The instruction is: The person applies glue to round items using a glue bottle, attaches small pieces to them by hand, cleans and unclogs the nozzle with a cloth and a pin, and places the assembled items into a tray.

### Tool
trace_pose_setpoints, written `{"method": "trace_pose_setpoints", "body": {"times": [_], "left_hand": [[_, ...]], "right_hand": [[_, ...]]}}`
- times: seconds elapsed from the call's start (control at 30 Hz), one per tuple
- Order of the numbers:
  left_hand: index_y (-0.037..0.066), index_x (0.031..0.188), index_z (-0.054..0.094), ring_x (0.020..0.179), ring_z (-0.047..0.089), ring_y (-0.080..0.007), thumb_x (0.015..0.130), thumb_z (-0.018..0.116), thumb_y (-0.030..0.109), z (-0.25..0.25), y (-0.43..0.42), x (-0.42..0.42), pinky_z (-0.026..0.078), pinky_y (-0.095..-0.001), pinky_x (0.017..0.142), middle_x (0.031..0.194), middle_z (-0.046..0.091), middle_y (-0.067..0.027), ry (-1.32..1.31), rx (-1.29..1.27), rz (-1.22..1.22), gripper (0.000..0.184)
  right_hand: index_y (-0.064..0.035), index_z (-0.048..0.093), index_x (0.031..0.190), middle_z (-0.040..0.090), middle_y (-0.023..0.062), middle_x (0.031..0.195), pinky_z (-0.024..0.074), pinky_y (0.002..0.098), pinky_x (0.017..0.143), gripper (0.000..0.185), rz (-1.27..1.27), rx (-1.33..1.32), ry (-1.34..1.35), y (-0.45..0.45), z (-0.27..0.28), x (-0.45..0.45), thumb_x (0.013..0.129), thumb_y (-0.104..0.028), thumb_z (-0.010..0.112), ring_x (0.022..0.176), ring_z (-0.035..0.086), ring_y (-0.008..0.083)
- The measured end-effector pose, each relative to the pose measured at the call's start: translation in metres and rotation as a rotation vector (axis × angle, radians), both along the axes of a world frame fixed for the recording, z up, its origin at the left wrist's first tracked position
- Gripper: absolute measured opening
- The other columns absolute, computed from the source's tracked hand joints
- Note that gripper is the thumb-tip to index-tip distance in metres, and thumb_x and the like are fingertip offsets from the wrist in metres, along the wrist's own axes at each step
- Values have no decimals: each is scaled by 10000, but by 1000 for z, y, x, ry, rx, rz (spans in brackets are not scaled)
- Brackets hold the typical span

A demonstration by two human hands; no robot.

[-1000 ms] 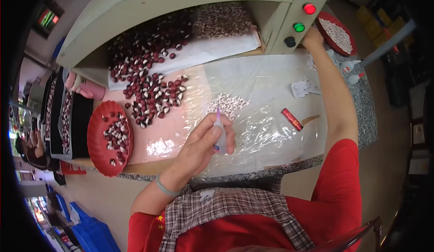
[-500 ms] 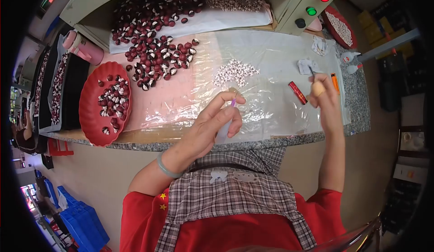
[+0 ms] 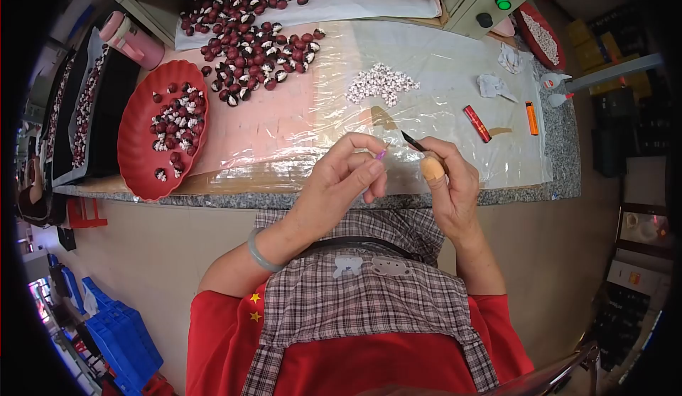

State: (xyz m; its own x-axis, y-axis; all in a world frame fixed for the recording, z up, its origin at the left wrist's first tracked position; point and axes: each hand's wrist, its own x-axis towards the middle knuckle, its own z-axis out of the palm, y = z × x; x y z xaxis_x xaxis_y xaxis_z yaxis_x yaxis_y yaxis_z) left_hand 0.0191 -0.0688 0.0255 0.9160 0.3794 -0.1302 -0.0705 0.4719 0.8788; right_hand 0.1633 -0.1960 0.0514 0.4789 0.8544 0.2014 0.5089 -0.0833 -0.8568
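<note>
My left hand (image 3: pixel 330 190) is closed around a small purple-tipped object; the purple tip (image 3: pixel 381 154) shows between thumb and forefinger, and its body is hidden in the palm. Gripped by my right hand (image 3: pixel 458 193) is a slim dark tool with a tapered black point (image 3: pixel 410 140), aimed at the left hand's fingertips. Whether it is a knife or tweezers I cannot tell. A tan finger cot (image 3: pixel 432 169) covers the right thumb. Both hands are above the table's near edge, a small gap apart. Beyond them lies a pile of small white speckled pieces (image 3: pixel 383 83).
On the left stands a scalloped red tray (image 3: pixel 128 158) holding dark-red and white balls. More such balls (image 3: pixel 249 66) are heaped at the back. A red tube (image 3: pixel 477 124), an orange lighter-like stick (image 3: pixel 531 118) and crumpled tissue (image 3: pixel 495 87) lie right. Behind is a metal housing (image 3: pixel 476 2).
My right hand has come left and nearer from the crumpled tissue, bringing the dark tool beside my left hand. The left hand keeps hold of the purple-tipped object. The view has shifted slightly.
</note>
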Motion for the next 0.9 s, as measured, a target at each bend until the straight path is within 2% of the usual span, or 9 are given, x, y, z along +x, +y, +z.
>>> {"method": "trace_pose_setpoints", "body": {"times": [0.13, 0.23, 0.33, 0.43, 0.53, 0.63, 0.73, 0.9], "left_hand": [[62, 1038, 459, 660, 516, -101, 963, 490, 169, -7, -2, -1, 429, -229, 628, 730, 573, -61, -35, -25, -1, 134], [59, 1019, 458, 665, 519, -104, 966, 486, 176, -9, -2, -1, 432, -231, 632, 735, 573, -61, -37, -59, -1, 131], [43, 1037, 475, 669, 521, -108, 968, 480, 173, -14, -3, 0, 436, -234, 636, 748, 578, -63, -58, -114, -19, 148], [24, 1061, 517, 696, 546, -96, 968, 474, 157, -15, -2, -1, 450, -214, 648, 776, 585, -41, -51, -116, -39, 167], [10, 1058, 550, 703, 542, -83, 964, 485, 155, -15, -3, -1, 451, -213, 650, 780, 584, -30, -4, 54, -10, 184], [5, 1047, 561, 704, 529, -63, 951, 514, 149, -14, -6, 0, 443, -207, 643, 778, 587, -19, 24, 136, 56, 179], [3, 1058, 564, 713, 523, -51, 937, 538, 140, -15, -8, 0, 433, -201, 636, 780, 594, -16, 59, 246, 92, 185], [-17, 1062, 577, 725, 540, -67, 927, 547, 130, -17, -10, 0, 438, -204, 638, 788, 606, -27, 73, 334, 136, 202]], "right_hand": [[13, 613, 1015, 598, 110, 829, 431, 265, 623, 219, 22, 55, 58, 0, -15, 3, 937, -167, 517, 699, 544, 142], [12, 619, 990, 566, 84, 794, 426, 261, 624, 235, 21, -5, 171, -4, -13, 5, 948, -187, 501, 690, 529, 123], [2, 613, 988, 541, 70, 779, 432, 245, 624, 216, 23, 64, 135, -4, -20, 5, 952, -176, 497, 684, 532, 122], [4, 601, 988, 598, 79, 798, 460, 252, 615, 178, -40, 135, 194, -6, -27, -1, 939, -146, 521, 670, 572, 127], [15, 589, 977, 655, 89, 821, 484, 275, 582, 144, -103, 186, -26, -7, -31, -5, 910, -110, 566, 636, 606, 145], [22, 591, 959, 679, 114, 834, 496, 310, 563, 142, -81, 223, -112, -6, -33, -6, 865, -80, 620, 616, 634, 187], [14, 595, 947, 660, 127, 806, 488, 308, 540, 156, -64, 113, -242, -10, -33, -9, 824, -60, 657, 595, 625, 220], [-2, 600, 942, 640, 116, 757, 465, 310, 509, 177, -8, 187, -465, -1, -36, -8, 791, -51, 677, 558, 602, 226]]}}
